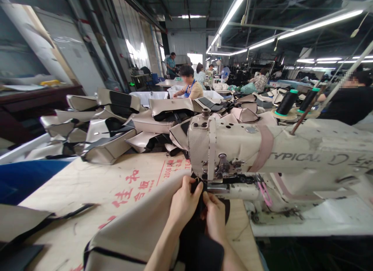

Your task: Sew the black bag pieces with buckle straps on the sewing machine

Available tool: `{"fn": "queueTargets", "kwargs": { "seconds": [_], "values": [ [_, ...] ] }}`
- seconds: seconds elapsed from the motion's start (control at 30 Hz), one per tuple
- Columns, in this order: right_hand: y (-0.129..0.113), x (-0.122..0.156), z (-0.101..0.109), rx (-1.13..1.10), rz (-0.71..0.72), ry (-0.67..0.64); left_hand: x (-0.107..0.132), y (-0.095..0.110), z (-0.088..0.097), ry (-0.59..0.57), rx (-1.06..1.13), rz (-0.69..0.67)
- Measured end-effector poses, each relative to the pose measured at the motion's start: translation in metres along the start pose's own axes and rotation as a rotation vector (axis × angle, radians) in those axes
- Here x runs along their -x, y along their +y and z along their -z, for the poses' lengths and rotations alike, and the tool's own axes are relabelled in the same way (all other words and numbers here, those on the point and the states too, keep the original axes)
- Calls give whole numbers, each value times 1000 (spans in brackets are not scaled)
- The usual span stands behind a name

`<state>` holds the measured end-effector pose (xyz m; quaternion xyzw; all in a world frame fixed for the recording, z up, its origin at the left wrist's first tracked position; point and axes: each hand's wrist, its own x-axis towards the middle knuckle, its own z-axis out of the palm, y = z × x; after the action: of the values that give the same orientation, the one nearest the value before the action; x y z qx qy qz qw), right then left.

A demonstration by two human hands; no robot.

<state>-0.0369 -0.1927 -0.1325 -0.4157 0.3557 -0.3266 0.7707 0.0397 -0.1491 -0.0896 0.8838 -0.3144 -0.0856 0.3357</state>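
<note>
We are looking down a workshop [188, 38] whose far end is fading into dim, small shapes under strip lights [231, 13]. A pile of beige and black pieces [107, 148] is spreading across the scene beyond the table, overlapping so much that we are failing to count them. The plywood table top [96, 185] is showing red printing, partly covered near us. At the right, a sewing machine [233, 143] is running out of view at the edge; we are reading "TYPICAL" on its arm, but the marks after it are staying unclear. Far off, a person in a yellowish top [196, 90] is bending behind the pile; at the far right, a person in black [346, 98] is sitting partly hidden.

Near us, the beige piece in work [145, 216] is lying on the table, its dark edge reaching under the machine head. Our left hand [184, 199] is pinching that edge between thumb and forefinger. Our right hand [215, 214] is touching the dark material close beside it; its fingertips are hiding, so we are unable to tell how firmly it is gripping. Our fingers and the head are concealing the needle. Pink-handled snips [264, 192] are resting against the machine.
</note>
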Motion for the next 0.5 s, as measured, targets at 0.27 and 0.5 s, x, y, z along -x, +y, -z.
{"fn": "queueTargets", "kwargs": {
  "seconds": [0.27, 0.5],
  "values": [
    [-2, -3, 0, 59, 17, 14, -5, -2, -2, 2, 11, -3],
    [-2, -2, -3, 110, 67, 40, -7, -2, 0, -5, 3, -8]
  ]
}}
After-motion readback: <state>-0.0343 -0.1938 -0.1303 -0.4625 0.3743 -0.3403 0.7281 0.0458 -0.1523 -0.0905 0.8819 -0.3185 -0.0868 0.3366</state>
